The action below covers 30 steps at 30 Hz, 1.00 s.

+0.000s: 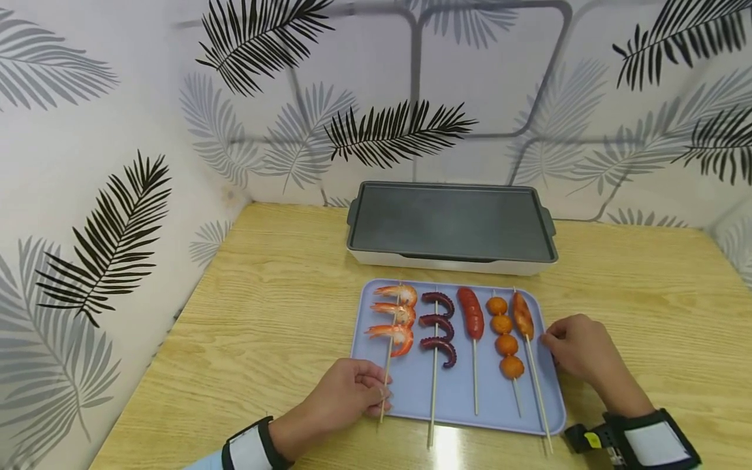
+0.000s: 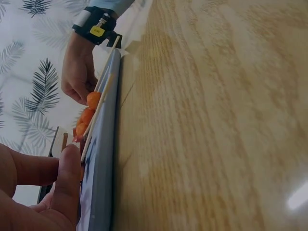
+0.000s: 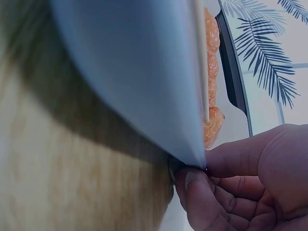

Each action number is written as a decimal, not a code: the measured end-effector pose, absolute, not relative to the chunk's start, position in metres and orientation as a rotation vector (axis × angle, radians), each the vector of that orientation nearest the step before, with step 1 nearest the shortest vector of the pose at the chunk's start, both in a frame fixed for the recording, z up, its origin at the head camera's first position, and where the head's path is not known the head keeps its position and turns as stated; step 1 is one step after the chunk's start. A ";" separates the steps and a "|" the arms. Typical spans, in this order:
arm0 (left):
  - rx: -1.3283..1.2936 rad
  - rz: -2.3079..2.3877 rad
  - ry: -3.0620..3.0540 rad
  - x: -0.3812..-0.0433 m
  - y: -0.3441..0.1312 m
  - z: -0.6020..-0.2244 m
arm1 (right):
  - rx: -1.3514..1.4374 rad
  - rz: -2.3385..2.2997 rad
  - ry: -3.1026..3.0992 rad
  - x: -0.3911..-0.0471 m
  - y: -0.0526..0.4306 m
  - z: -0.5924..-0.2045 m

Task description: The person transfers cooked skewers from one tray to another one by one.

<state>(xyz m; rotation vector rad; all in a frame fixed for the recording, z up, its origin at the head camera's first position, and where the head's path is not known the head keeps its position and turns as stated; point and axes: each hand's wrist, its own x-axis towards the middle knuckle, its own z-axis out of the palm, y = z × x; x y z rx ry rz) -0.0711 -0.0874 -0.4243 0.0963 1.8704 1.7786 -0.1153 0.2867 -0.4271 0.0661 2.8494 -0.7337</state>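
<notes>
A shrimp skewer [image 1: 398, 320] lies along the left side of a pale lavender tray [image 1: 464, 405]. My left hand [image 1: 355, 390] pinches its wooden stick between thumb and fingers at the tray's near left corner. Over at the right edge, my right hand [image 1: 578, 346] grips the tray's rim, thumb on top and fingers beneath, as the right wrist view shows. Between the hands lie an octopus tentacle skewer [image 1: 437, 329], a sausage on a stick [image 1: 471, 313], an orange ball skewer [image 1: 506, 343] and a browned, elongated meat skewer [image 1: 523, 316].
Behind the tray stands an electric griddle [image 1: 449, 222] with a flat dark plate and a white base, close to the patterned wall [image 1: 376, 78]. Several stick ends reach past the tray's near edge over the wooden table [image 1: 264, 294].
</notes>
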 end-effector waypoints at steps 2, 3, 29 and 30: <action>0.086 1.770 1.864 -0.072 -0.088 -0.425 | 0.066 -0.730 2.845 -0.116 0.287 -0.426; 0.078 1.766 1.862 -0.072 -0.088 -0.426 | 0.067 -0.729 2.843 -0.116 0.286 -0.426; 0.545 1.161 2.401 -0.093 -0.091 -0.430 | 0.052 -0.637 2.916 -0.116 0.284 -0.426; 0.563 1.146 2.400 -0.093 -0.091 -0.430 | 0.054 -0.637 2.915 -0.116 0.284 -0.427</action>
